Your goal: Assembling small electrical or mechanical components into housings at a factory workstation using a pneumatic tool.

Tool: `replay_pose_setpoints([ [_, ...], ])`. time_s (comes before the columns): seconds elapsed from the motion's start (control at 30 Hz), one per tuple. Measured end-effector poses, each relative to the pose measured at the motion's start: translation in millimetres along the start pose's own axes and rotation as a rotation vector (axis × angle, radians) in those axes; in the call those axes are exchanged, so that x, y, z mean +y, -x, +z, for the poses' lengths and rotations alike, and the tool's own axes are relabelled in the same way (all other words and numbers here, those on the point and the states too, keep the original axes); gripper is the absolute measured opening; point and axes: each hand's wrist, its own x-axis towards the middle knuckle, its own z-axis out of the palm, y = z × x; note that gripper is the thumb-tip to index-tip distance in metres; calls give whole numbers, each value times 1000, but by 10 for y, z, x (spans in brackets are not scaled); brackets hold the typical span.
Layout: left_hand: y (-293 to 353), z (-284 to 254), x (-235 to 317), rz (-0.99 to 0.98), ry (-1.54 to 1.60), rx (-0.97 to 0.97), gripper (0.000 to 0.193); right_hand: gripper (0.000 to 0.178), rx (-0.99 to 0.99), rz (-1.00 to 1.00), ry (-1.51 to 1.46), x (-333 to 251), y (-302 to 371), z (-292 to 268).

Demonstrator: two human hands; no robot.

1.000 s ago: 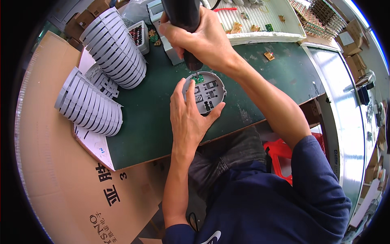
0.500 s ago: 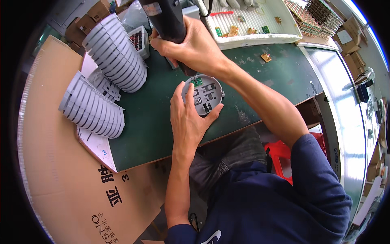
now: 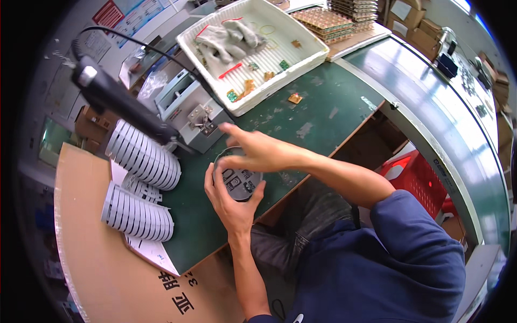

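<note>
Now we've let go of the black driver (image 3: 121, 105); it hangs tilted, so driving looks paused. Right hand (image 3: 256, 152) blurs over the round grey housing (image 3: 236, 178), grip unclear; left hand (image 3: 230, 209) cups that housing on the green surface (image 3: 196, 226).

Stacked covers (image 3: 145, 156) left of housing (image 3: 242, 184), tray (image 3: 295, 51) behind, gloves (image 3: 229, 44) in tray
</note>
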Motion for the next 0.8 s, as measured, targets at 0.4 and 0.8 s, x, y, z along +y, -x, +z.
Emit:
replay_pose_setpoints([
  [0.4,-850,1083,386,256,171,-477,63,37,1095,2,1064,920,2073,-2704],
  [0.8,-978,1557,159,314,-16,-385,27,45,752,329,962,759,2257,-3221],
])
